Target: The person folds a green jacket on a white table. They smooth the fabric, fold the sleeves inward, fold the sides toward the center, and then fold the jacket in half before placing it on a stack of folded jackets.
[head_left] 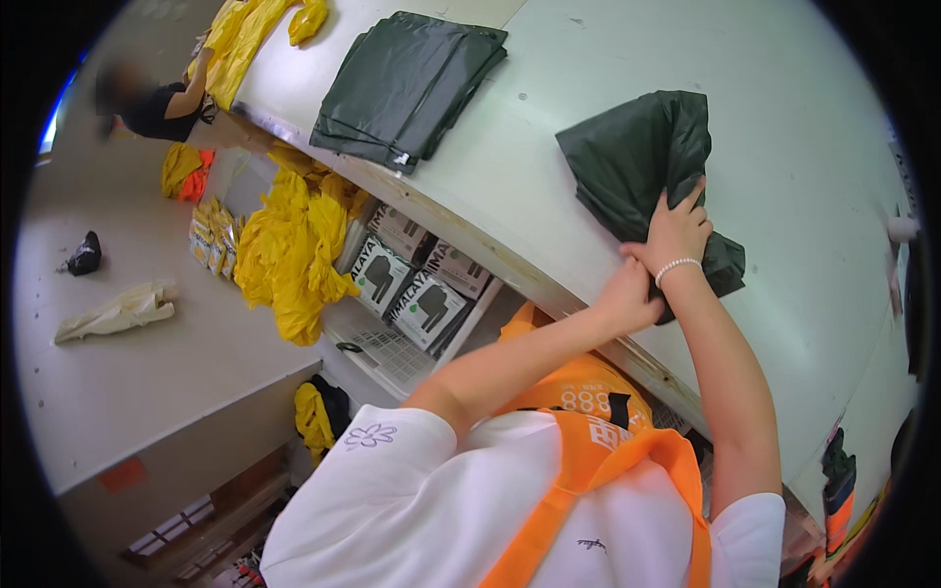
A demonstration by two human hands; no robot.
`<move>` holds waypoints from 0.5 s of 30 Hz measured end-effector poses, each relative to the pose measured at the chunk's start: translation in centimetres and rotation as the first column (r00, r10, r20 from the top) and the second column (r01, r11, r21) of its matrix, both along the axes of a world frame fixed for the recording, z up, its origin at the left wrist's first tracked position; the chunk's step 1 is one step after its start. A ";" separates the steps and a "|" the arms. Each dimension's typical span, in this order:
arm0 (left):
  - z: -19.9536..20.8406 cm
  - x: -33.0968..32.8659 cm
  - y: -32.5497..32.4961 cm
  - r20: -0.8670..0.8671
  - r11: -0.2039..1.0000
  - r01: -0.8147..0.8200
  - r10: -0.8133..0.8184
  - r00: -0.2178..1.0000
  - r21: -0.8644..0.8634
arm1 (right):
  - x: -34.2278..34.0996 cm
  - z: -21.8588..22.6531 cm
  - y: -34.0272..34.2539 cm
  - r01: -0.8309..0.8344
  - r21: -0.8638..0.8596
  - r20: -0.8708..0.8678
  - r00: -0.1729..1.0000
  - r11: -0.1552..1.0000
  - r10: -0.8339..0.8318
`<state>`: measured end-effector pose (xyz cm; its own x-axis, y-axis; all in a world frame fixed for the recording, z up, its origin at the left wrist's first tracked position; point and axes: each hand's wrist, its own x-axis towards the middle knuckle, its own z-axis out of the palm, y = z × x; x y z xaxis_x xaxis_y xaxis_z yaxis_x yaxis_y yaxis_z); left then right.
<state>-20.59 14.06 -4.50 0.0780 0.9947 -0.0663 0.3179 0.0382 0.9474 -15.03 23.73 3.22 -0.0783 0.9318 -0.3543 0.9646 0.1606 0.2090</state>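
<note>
Two hands press a dark green garment at the near edge of the pale tabletop (549, 147).

The right hand (674, 233) lies flat on the dark green garment (642, 157), fingers spread wide over the cloth. The left hand (630, 294) sits just beside it at the tabletop's near edge, touching the cloth; its fingers are hidden, so their state cannot be told. A folded stack of dark green garments (407, 83) lies well apart, toward the far left edge.

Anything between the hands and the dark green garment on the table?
Nothing visible. The right hand already rests flat on the dark green garment, and the left hand sits at its near edge by the table rim. The folded stack lies apart.
</note>
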 end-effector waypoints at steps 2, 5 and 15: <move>0.6 -2.5 0.8 0.021 0.986 0.158 -0.157 0.987 -0.047 | -1.8 -1.2 -0.2 -0.061 -0.003 0.194 0.979 0.998 0.061; 3.0 -7.5 3.9 -0.171 0.868 0.412 -0.467 0.868 -0.279 | -2.9 -2.4 -0.4 -0.162 -0.021 0.238 0.958 0.987 0.162; -1.6 -34.2 15.4 -0.847 0.969 -0.055 0.236 0.476 0.240 | -1.8 -2.0 -1.0 -0.158 -0.018 0.052 0.986 0.987 0.159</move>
